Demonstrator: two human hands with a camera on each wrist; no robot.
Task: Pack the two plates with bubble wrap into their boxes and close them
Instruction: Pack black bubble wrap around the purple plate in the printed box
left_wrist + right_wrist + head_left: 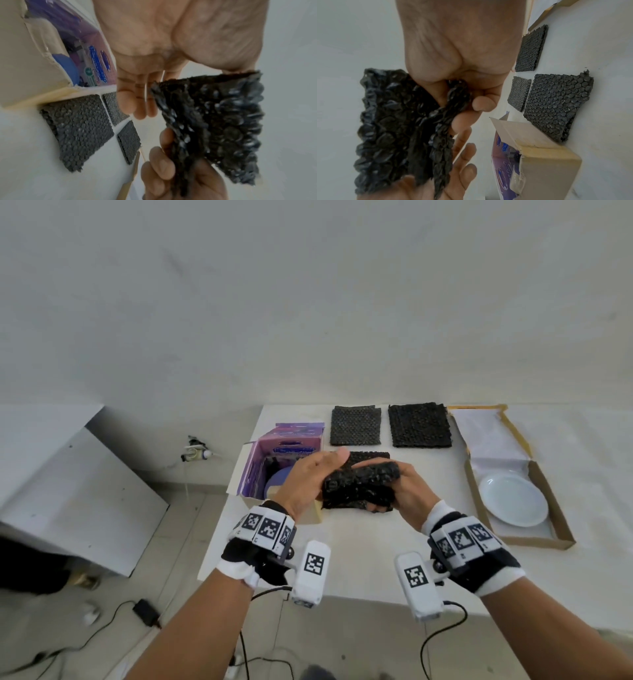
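- Your right hand point(407, 491) pinches the black bubble wrap sheet point(359, 486) above the counter point(359, 559); your left hand point(308, 481), fingers straight, steadies it, probably for folding.
- The purple box point(274, 463) already holds a blue plate point(279, 484); the white plate point(513, 499) waits in the flat cardboard box point(561, 525).

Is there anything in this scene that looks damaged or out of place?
Nothing looks broken or spilled. The bubble wrap piece held between both hands is crumpled, while the three other pieces lie flat on the table. The white plate sits intact in its open box.
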